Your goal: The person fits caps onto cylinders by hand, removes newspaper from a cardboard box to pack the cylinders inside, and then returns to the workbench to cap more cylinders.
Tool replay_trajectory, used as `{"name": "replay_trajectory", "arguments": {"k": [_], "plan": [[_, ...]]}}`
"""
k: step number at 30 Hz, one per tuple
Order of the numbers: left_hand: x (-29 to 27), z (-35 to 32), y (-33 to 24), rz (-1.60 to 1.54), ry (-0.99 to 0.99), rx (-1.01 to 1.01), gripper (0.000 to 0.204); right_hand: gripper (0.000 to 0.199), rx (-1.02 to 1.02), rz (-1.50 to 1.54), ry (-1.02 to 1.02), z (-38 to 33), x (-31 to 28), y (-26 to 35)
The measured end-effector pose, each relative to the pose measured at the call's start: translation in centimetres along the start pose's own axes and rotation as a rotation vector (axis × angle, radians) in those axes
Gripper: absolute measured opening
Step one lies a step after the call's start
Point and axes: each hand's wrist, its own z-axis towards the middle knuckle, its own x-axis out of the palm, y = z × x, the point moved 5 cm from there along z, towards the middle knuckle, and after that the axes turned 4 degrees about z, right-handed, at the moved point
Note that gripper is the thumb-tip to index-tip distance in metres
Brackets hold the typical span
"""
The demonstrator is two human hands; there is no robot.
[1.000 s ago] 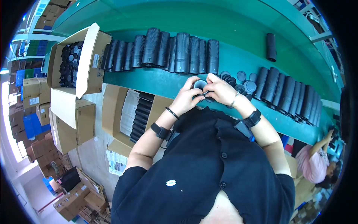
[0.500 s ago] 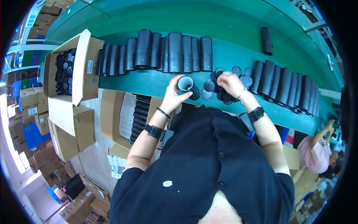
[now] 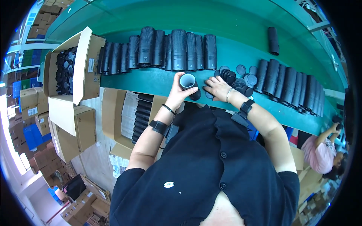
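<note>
- Your left hand (image 3: 178, 90) is closed around a black tube (image 3: 194, 95); the thumb and fingers hold it near its open end, which faces up and shows a pale inside.
- This tube is close to the near edge of the green bench (image 3: 151, 81), in front of your body, and it is a little tilted.
- Your right hand (image 3: 218, 89) is palm down, just beside the tube, with its fingers on the loose round discs (image 3: 239, 82); I cannot tell if it grips one.
- More discs lie to the right of this hand, some overlapping.
- Toward the left end of the bench there is a row of black tubes (image 3: 178, 49); toward the right end, a second row (image 3: 290, 84).
- A single tube (image 3: 273, 41) is apart, farther from the near edge.
- At the left end, an open carton (image 3: 88, 69) contains many discs.
</note>
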Motion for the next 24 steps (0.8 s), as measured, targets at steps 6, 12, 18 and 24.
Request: {"name": "replay_trajectory", "arguments": {"k": [6,12,18,24], "plan": [[0.1,-0.6,-0.5,-0.004,0.044,-0.012,0.068,0.057,0.029,0.036,0.049,0.3,0.4,-0.6],[1.0,-0.5,-0.2,0.058,0.116,-0.01,0.068,0.053,0.085,0.112,-0.161,-1.2,-0.9,-1.6],[0.0,-0.1,0.9,0.224,0.067,0.048,0.07,0.063,0.048,0.005,-0.142,-0.1,-0.1,-1.0],[0.9,-0.3,-0.2,0.113,0.101,0.026,0.069,0.056,0.053,0.089,-0.054,0.2,0.4,-1.6]]}}
